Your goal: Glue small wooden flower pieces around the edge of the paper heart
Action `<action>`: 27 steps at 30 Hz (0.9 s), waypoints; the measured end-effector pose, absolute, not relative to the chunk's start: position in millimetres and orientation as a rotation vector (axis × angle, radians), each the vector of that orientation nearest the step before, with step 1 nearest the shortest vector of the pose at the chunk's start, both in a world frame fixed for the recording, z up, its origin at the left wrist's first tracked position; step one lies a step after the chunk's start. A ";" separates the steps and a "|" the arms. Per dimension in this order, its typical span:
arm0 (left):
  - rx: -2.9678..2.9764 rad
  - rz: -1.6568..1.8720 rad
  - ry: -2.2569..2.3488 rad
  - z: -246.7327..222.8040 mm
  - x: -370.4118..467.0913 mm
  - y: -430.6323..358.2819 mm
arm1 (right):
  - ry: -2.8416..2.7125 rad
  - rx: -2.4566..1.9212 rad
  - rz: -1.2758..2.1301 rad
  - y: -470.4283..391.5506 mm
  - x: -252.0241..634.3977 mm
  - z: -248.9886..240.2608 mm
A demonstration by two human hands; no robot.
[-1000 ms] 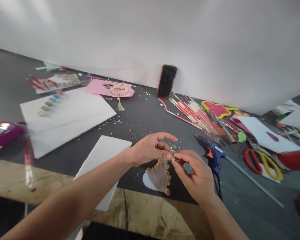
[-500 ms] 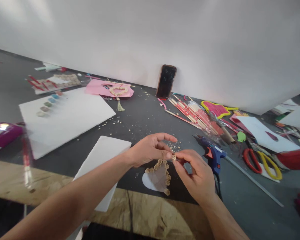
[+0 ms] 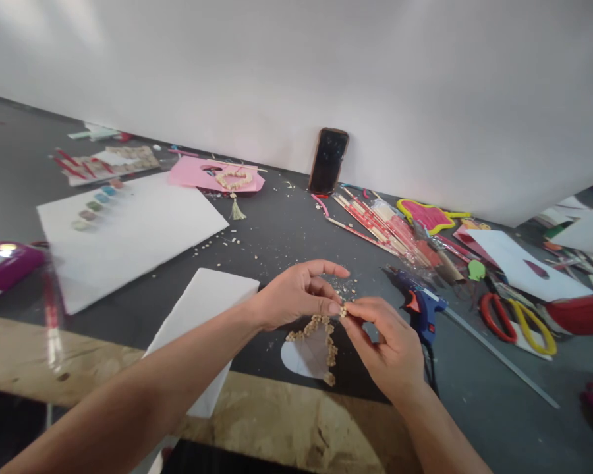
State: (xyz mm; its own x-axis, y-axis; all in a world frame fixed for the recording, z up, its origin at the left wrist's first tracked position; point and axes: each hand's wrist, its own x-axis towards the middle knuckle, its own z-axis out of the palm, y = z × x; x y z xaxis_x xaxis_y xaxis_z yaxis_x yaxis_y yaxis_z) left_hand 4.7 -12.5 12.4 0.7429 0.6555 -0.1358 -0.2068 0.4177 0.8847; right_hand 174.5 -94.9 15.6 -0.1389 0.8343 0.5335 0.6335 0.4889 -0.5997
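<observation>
Between the fingertips of my two hands is a tiny cluster of pale tan bits (image 3: 343,311). My left hand (image 3: 306,293) comes in from the left, its thumb and a finger closed at the cluster, the index finger stretched out above. From the other side my right hand (image 3: 385,336) pinches the same cluster between thumb and index finger. Just below the hands lies a white heart-shaped paper (image 3: 301,359), partly edged with tan crumbly pieces (image 3: 331,352). Loose crumbs (image 3: 346,286) are scattered behind my fingers.
Right of my hands lies a blue glue gun (image 3: 423,313) with a long glue stick, then red-and-yellow-handled scissors (image 3: 497,317). A phone (image 3: 329,161) leans on the wall. White boards (image 3: 143,230) and pink paper with a tasselled bead loop (image 3: 234,179) are at left.
Almost nothing differs. My fingertips and the small cluster between them have shifted very slightly; both hands keep their pinch.
</observation>
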 end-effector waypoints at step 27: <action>1.012 0.551 0.517 14.4 4.6 -12.0 | -1.850 -1.299 0.320 -95.8 174.7 19.0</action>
